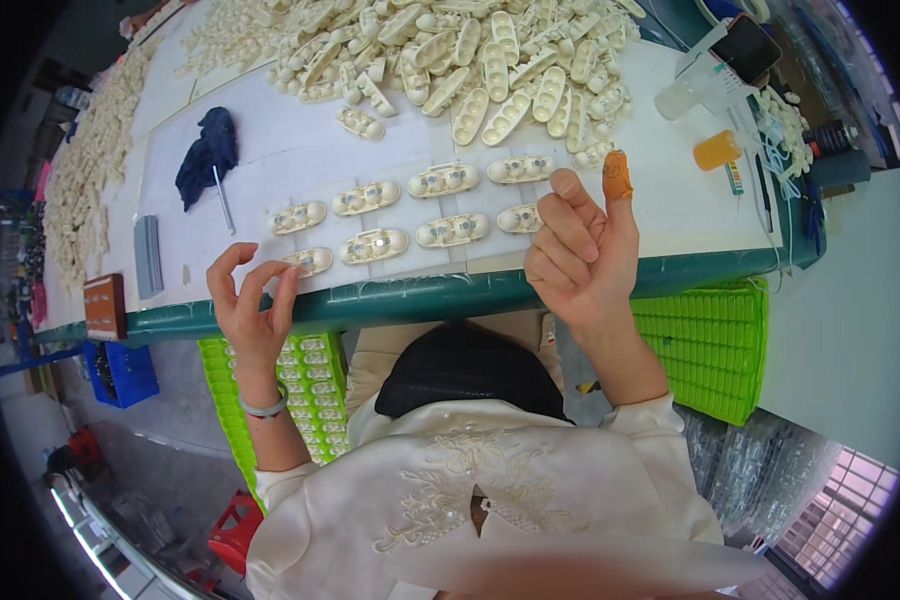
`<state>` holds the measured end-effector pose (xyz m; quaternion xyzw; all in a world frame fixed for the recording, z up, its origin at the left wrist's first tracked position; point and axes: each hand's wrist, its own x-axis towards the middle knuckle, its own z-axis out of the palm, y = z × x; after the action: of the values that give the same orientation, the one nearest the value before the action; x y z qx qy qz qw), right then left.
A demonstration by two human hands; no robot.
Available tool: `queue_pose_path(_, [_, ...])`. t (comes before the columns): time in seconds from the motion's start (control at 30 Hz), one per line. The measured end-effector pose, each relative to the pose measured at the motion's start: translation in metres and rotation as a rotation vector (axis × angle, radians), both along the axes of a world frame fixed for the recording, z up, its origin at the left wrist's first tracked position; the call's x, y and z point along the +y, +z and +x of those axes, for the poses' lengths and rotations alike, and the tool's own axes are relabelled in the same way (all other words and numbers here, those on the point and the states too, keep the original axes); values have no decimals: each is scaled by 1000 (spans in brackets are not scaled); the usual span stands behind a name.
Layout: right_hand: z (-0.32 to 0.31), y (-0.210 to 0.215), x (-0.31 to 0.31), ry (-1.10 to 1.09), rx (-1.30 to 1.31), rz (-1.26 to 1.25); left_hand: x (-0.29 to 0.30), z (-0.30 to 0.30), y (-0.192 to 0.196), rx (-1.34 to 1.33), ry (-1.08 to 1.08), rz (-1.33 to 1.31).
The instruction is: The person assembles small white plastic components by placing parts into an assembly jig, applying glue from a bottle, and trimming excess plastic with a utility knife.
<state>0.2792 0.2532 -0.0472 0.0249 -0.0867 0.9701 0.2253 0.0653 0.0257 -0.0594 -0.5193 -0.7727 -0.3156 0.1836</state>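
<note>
My left hand (255, 305) is at the table's near edge, fingers bent. Its thumb and a fingertip come together at the left end of a cream plastic casing (312, 262), hiding that end. The casing lies at the left of the nearer of two rows of similar oval casings (373, 246) with round cups and small metallic parts. My right hand (580, 250) is raised by the right end of the rows, palm side showing, most fingers loosely curled. One digit stands up, apart, in an orange cover (618, 176). Nothing shows in this hand.
A big heap of cream casings (450, 60) spreads at the back. A dark blue cloth (208, 155), a silver rod (222, 200) and a grey block (147, 257) lie left. At right are an orange-yellow jar (717, 150) and a phone (745, 48). Green trays (705, 350) sit below the edge.
</note>
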Motion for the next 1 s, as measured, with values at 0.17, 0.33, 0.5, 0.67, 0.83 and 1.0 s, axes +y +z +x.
queue_pose_path(0.17, [-7,-1,-7,0,35,51,40,49,33,-164,-97,149])
queue_pose_path(0.33, [-10,7,-19,-80,-39,135,89,99,55,-190,-413,195])
queue_pose_path(0.5, [-12,4,-23,-170,-84,178,100,110,52,-229,-348,227])
queue_pose_path(0.67, [-15,-2,-24,-336,-101,357,102,111,51,-230,-311,236])
queue_pose_path(0.83, [-19,-4,-28,-477,-219,495,101,111,49,-239,-324,194])
queue_pose_path(1.0, [-18,-3,-31,-562,-268,627,101,113,48,-266,-312,216])
